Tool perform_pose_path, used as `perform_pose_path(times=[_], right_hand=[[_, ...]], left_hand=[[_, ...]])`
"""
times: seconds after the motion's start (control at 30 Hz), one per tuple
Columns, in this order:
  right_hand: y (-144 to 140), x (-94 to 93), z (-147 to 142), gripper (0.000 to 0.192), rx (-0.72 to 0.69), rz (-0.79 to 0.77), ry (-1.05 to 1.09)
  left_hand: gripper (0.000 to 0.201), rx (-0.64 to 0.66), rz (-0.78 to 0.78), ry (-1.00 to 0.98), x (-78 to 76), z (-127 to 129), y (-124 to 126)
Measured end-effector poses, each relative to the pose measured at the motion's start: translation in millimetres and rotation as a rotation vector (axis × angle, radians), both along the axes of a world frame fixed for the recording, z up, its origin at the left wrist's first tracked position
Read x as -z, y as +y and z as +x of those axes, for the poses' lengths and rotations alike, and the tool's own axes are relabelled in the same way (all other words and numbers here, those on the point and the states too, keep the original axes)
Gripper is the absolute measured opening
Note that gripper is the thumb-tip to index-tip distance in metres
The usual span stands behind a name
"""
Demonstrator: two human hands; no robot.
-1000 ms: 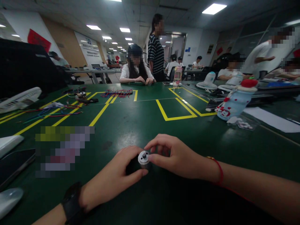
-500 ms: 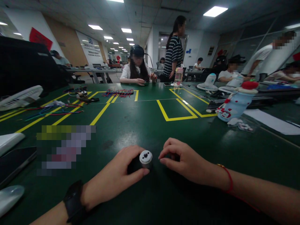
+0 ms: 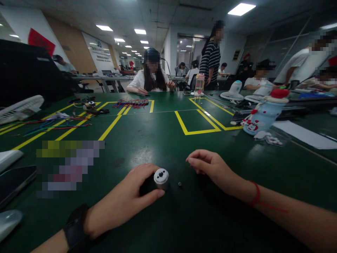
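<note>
Silver cylinder (image 3: 161, 180) upright | my left fingers (image 3: 149, 168) clamp it, likely for steadiness | my right fingers (image 3: 199, 156) curl together, near a small part (image 3: 179, 184)

no legible text, wall sign (image 3: 98, 52) lettering blurred, red poster (image 3: 41, 43) markings unreadable

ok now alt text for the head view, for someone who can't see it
A person's left hand holds an upright metal cylinder on a green table, with a tiny part beside it. The right hand, loosely curled, is apart from both; coloured wires lie farther back.
</note>
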State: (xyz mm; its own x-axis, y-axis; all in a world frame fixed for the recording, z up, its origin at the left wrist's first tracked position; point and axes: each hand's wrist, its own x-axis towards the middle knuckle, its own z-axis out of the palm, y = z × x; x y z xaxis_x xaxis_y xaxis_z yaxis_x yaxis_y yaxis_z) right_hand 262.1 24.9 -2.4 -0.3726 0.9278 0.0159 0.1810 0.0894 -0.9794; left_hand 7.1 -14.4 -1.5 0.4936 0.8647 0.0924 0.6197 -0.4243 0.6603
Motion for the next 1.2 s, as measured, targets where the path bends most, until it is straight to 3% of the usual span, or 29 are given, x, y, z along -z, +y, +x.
perform_pose_path(times=[0.13, 0.23, 0.43, 0.6, 0.83, 0.97, 1.2], right_hand=[[10, 5.4, 3, 0.024, 0.07, -0.155, 0.22], [10, 3.8, 3, 0.022, 0.063, -0.157, 0.222], [-2, -6.7, 3, 0.014, -0.167, 0.202, -0.254], [-11, -5.9, -2, 0.017, -0.278, 0.422, -0.451], [-5, -21.9, -19, 0.011, -0.183, 0.471, -0.312], [-5, -37.4, -34, 0.012, -0.22, 0.561, -0.312], [-9, -33.3, -47, 0.012, -0.237, 0.61, -0.363]], left_hand=[[0.027, -0.009, -0.003, 0.008, 1.4, -1, 0], [0.029, -0.013, -0.015, 0.01, 2.2, -2, 0], [0.027, -0.02, -0.03, 0.003, 1.2, -2, 0], [0.026, 0.014, -0.007, 0.007, -0.5, 0, 0], [0.021, 0.056, 0.006, 0.011, -0.3, 1, 2], [0.023, 0.056, 0.003, -0.005, 2.2, 0, 3], [0.024, 0.051, 0.0, -0.027, 2.8, -1, 3]])
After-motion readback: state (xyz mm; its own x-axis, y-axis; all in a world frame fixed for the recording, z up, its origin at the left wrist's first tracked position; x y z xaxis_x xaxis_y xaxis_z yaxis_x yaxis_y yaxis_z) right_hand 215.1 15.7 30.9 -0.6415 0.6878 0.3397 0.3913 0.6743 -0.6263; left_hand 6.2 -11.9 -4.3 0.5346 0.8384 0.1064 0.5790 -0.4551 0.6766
